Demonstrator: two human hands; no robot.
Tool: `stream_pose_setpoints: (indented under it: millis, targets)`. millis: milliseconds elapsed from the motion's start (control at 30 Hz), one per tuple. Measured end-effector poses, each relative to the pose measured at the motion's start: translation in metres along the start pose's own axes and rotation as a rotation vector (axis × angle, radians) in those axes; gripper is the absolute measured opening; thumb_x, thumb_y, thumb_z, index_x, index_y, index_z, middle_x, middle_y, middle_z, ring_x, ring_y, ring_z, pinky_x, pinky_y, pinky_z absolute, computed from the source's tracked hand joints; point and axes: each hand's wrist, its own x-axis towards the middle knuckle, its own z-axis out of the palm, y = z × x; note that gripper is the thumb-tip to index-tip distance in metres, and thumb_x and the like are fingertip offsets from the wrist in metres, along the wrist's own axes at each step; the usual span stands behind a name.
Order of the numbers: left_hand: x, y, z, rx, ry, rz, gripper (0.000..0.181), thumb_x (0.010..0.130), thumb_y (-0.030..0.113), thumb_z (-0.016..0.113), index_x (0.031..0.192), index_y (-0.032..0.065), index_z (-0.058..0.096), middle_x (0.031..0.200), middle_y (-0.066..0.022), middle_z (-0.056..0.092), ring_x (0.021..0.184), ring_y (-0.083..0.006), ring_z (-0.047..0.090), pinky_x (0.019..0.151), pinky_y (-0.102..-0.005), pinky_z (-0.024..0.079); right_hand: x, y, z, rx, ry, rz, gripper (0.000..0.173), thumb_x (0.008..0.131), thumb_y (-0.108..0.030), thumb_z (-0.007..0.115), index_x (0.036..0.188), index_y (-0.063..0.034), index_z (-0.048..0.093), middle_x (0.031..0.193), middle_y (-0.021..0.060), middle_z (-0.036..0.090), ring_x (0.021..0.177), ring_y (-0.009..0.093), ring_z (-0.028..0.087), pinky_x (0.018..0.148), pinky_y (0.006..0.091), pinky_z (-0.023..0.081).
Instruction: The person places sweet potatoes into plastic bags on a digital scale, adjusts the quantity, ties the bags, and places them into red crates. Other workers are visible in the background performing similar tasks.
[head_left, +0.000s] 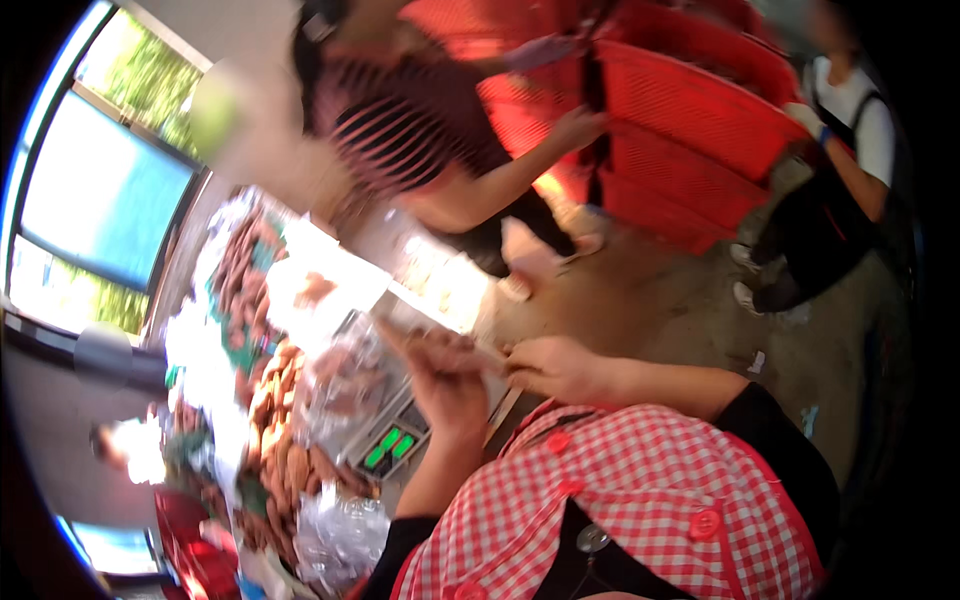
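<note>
My left hand is raised in front of the apron, palm side up, close to the edge of the weighing place. My right hand is beside it, fingers curled towards it. Something pale and thin seems to lie between them, but blur hides what it is. Left of my left hand is a digital scale with a lit green display. A clear plastic bag of reddish roots rests at the scale. Long brown roots, apparently sweet potatoes, are heaped beyond it, and crumpled clear plastic bags lie nearer me.
A person in a striped top stands across from me by stacked red plastic crates. Another person touches the crates from the right. Further left are more roots and a red container.
</note>
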Motion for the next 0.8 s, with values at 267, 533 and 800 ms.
stream_pose_setpoints:
  millis: [267,533,800]
  targets:
    - [-0.001,0.046,-0.064,-0.277,0.114,-0.022,0.026,0.1,0.028,0.044,0.116,0.0091,0.038,0.094,-0.0076,0.049,0.084,-0.0222,0.048,0.085,-0.0403,0.04,0.04,-0.028,0.065,-0.034,0.009,-0.085,0.018,0.088,-0.017,0.06,0.084,0.0004,0.057,0.081,0.0198,0.059,0.075,0.037,0.058,0.066,0.0422,0.045]
    - [-0.022,0.114,-0.118,0.169,-0.004,-0.163,0.011,0.092,0.004,0.046,0.103,0.0045,0.042,0.077,-0.008,0.05,0.056,-0.0141,0.047,0.053,-0.023,0.042,0.085,-0.055,0.129,-0.551,-0.787,-0.023,0.019,0.09,-0.02,0.05,0.09,-0.0042,0.06,0.092,0.0149,0.063,0.087,0.035,0.061,0.077,0.0435,0.049]
    - [0.012,0.255,-0.228,1.586,-0.131,0.671,0.033,0.075,0.006,0.067,0.108,0.0012,0.061,0.086,-0.008,0.057,0.078,-0.0205,0.057,0.069,-0.0325,0.047,0.121,-0.02,0.139,-0.778,-0.271,0.035,0.047,0.083,-0.038,0.064,0.114,-0.0032,0.057,0.108,0.0172,0.059,0.106,0.032,0.054,0.092,0.0426,0.042]
